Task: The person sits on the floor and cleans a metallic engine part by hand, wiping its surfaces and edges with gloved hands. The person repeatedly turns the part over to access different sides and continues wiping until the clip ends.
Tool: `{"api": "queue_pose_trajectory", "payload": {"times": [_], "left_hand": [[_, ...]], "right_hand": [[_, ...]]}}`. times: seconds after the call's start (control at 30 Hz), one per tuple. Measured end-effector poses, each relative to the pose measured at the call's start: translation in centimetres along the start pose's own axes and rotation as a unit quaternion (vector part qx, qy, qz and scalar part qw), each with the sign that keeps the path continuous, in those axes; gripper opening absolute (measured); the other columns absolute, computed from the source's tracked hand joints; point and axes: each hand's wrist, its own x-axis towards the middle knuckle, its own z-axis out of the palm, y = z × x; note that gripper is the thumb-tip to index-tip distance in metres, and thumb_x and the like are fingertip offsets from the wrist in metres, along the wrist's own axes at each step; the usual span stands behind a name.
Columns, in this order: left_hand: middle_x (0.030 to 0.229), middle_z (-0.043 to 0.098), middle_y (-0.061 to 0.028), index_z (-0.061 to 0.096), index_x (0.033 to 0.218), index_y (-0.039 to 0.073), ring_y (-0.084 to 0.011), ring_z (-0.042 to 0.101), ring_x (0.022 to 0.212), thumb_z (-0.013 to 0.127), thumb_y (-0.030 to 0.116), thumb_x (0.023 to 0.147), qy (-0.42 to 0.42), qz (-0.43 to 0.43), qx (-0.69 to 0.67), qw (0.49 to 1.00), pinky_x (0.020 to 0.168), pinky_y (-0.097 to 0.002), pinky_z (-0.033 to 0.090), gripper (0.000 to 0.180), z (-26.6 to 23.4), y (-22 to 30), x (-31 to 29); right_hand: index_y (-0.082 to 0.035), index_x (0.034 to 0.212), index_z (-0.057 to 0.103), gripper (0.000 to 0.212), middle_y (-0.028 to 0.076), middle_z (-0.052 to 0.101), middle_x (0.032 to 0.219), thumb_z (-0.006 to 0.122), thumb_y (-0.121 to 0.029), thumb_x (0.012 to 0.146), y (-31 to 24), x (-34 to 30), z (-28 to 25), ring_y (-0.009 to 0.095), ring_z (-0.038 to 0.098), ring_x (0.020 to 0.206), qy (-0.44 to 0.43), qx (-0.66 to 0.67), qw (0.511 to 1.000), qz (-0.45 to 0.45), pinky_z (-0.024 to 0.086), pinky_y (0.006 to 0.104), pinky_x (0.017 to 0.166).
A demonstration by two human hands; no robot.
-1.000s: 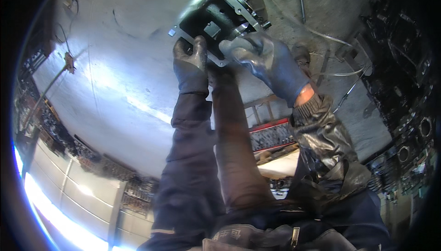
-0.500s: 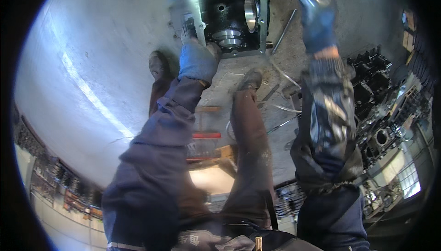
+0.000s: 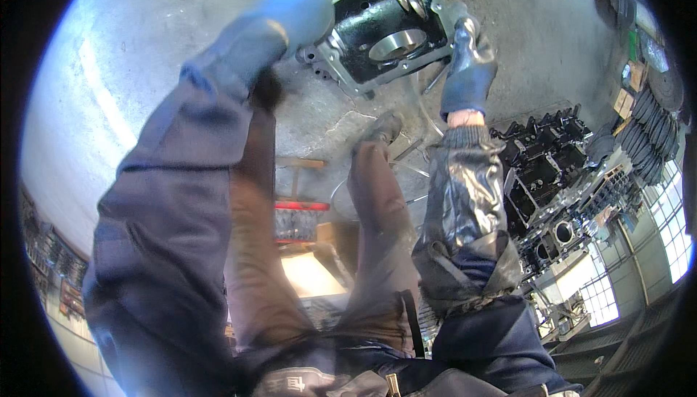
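A boxy metal gearbox housing (image 3: 392, 27) with a black-painted inside, round bores and a pale bolt-holed flange sits tilted at the top of the view. At its right edge, my right hand (image 3: 470, 70), in a blue-grey glove with a shiny coating, is closed on the flange. My left hand (image 3: 301, 12), in a blue glove, is against the upper left side of the housing. Motion smears it, and its fingers are hidden. The housing's far end is cut off by the picture's upper rim.
Black engine castings (image 3: 541, 165) stand in a cluster on the right. Below the housing, a rod (image 3: 435, 78) and thin hoses lie on the concrete floor (image 3: 181, 5). A red-edged crate (image 3: 301, 219) and a cardboard box (image 3: 337, 241) show between my legs.
The housing has turned and tilted, with its lower edge now slanting up to the right. My right hand has come down onto its right edge. My left hand has moved up along its left side.
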Motion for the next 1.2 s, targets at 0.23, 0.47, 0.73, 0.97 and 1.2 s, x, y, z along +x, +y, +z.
{"api": "queue_pose_trajectory", "payload": {"times": [0.23, 0.47, 0.73, 0.97, 1.2], "left_hand": [[0.111, 0.076, -0.0124, 0.071, 0.129, 0.022, -0.0334, 0.073, 0.102, 0.069, 0.029, 0.091, -0.134, 0.126, 0.012, 0.983, 0.090, -0.0416, 0.056, 0.039, -5.7, 3.3, 7.5], [0.110, 0.076, -0.0113, 0.077, 0.119, 0.021, -0.0338, 0.072, 0.106, 0.066, 0.017, 0.089, -0.142, 0.150, 0.062, 0.977, 0.094, -0.0410, 0.056, 0.032, -5.4, 8.0, 8.5], [0.107, 0.075, -0.0182, 0.076, 0.113, 0.008, -0.0383, 0.071, 0.097, 0.064, 0.010, 0.088, 0.121, 0.176, -0.026, 0.977, 0.090, -0.0458, 0.056, 0.027, -4.5, 6.5, 5.8], [0.109, 0.073, -0.0157, 0.056, 0.137, -0.004, -0.0226, 0.072, 0.101, 0.071, 0.037, 0.100, 0.204, 0.012, -0.311, 0.928, 0.084, -0.0379, 0.060, 0.057, -4.6, 12.4, -9.2], [0.109, 0.072, -0.0127, 0.057, 0.135, -0.006, -0.0203, 0.071, 0.101, 0.059, 0.035, 0.107, 0.098, -0.137, -0.736, 0.656, 0.090, -0.0339, 0.058, 0.049, -2.7, 17.9, -14.5]], "right_hand": [[-0.005, 0.110, 0.064, 0.033, 0.005, 0.067, 0.090, 0.071, -0.036, 0.101, -0.3, -8.1, 0.7, 0.016, 0.067, 0.078, 0.063, 0.117, 0.978, 0.164, 0.059, 0.0312, 0.070], [-0.007, 0.105, 0.061, 0.027, 0.004, 0.068, 0.089, 0.072, -0.031, 0.100, 2.2, -14.3, 1.0, 0.015, 0.068, 0.074, 0.065, 0.299, 0.895, 0.323, 0.056, 0.0267, 0.064], [-0.004, 0.107, 0.066, 0.016, 0.000, 0.065, 0.087, 0.071, -0.018, 0.101, -2.2, -10.5, -5.7, 0.006, 0.059, 0.072, 0.019, 0.073, 0.984, 0.160, 0.046, 0.0231, 0.059], [-0.001, 0.115, 0.073, 0.030, 0.010, 0.076, 0.101, 0.074, -0.018, 0.091, -11.1, -6.7, -8.8, 0.019, 0.073, 0.088, -0.307, -0.128, 0.939, -0.083, 0.057, 0.0326, 0.078], [-0.005, 0.113, 0.074, 0.034, 0.016, 0.072, 0.089, 0.076, -0.022, 0.084, -13.7, -9.5, -6.4, 0.030, 0.073, 0.077, -0.338, -0.108, 0.924, -0.145, 0.060, 0.0418, 0.075]]}}
